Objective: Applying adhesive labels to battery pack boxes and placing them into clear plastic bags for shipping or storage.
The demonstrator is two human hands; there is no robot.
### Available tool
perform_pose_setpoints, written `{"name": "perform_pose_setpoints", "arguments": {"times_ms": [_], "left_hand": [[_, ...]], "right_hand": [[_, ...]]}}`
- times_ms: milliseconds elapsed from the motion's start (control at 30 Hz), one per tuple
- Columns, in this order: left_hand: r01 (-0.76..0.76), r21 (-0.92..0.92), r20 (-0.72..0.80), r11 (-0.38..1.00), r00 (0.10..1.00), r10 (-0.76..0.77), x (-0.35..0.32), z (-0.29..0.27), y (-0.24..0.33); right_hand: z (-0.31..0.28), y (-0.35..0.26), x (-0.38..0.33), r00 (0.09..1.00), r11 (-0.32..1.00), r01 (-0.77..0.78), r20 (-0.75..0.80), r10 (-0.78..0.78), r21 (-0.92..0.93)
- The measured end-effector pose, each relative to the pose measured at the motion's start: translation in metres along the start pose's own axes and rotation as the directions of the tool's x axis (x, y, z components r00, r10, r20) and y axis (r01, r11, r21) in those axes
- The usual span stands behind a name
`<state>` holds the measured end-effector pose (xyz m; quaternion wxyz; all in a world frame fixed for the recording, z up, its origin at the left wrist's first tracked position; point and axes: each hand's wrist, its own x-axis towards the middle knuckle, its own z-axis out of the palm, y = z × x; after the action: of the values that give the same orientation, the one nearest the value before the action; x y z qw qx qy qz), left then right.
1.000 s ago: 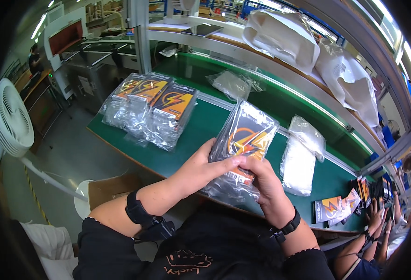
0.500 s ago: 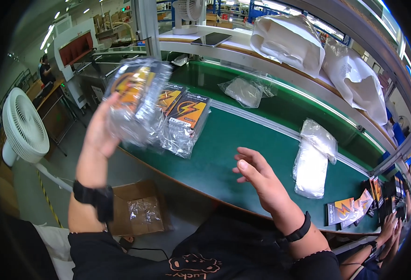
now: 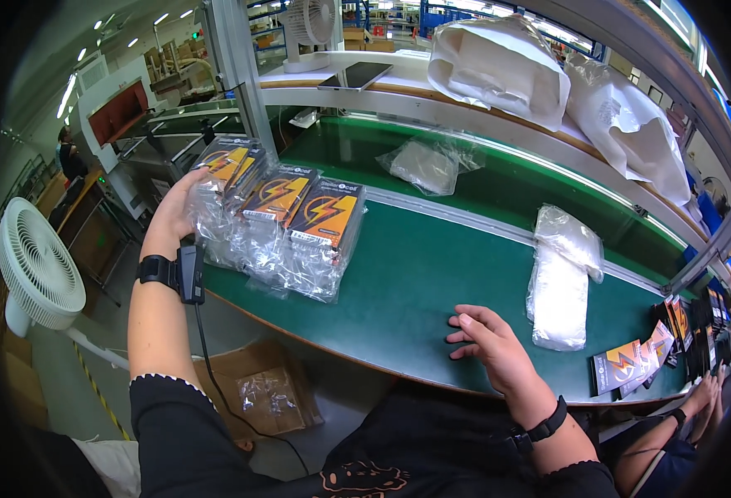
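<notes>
At the far left end of the green table, my left hand (image 3: 181, 206) grips the left side of some flat black-and-orange boxes in clear plastic bags (image 3: 231, 163). Part of that hand's fingers is hidden by the plastic. Beside this bundle, on its right, lie more bagged boxes with a lightning-bolt print (image 3: 325, 217), their loose plastic ends toward me. My right hand (image 3: 498, 347) hovers over the front of the table, fingers apart and holding nothing. The nearest thing to it is a stack of clear plastic bags (image 3: 559, 299).
Unbagged boxes (image 3: 618, 367) lie at the right end, near another person's hands (image 3: 701, 394). A plastic packet (image 3: 423, 166) rests on the green strip behind. White sacks (image 3: 498, 70) and a dark tablet (image 3: 357, 76) occupy the shelf. Below left are a carton (image 3: 270, 390) and a fan (image 3: 41, 261).
My left hand has lowered the bagged boxes from the air to the table's left end, beside the others. My right hand has shifted slightly right and nearer to me, still open.
</notes>
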<state>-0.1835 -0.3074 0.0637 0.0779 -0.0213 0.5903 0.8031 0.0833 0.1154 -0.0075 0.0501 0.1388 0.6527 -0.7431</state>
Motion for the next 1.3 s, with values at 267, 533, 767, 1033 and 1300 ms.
{"name": "perform_pose_setpoints", "arguments": {"times_ms": [267,533,767,1033,1300], "left_hand": [[0.044,0.286,-0.071,0.957,0.997,-0.025,0.002,-0.001,0.002],[0.059,0.367,-0.1,0.928,0.995,-0.023,0.02,-0.023,0.005],[0.007,0.362,-0.163,0.932,0.985,0.056,0.032,-0.026,0.003],[0.012,-0.169,0.065,0.985,0.998,-0.001,0.038,-0.045,-0.022],[-0.089,-0.026,0.091,0.996,0.992,0.091,0.065,-0.061,-0.061]], "right_hand": [[0.0,-0.001,0.004,0.999,1.0,-0.013,0.041,0.013,-0.014],[0.009,-0.131,0.01,0.892,0.93,0.236,0.442,-0.093,-0.281],[0.083,-0.085,0.119,0.957,0.647,0.113,0.259,0.134,-0.754],[0.157,-0.009,0.181,0.901,0.639,0.175,-0.139,-0.41,-0.749],[0.182,0.001,0.189,0.914,0.87,0.248,-0.196,-0.356,-0.427]]}}
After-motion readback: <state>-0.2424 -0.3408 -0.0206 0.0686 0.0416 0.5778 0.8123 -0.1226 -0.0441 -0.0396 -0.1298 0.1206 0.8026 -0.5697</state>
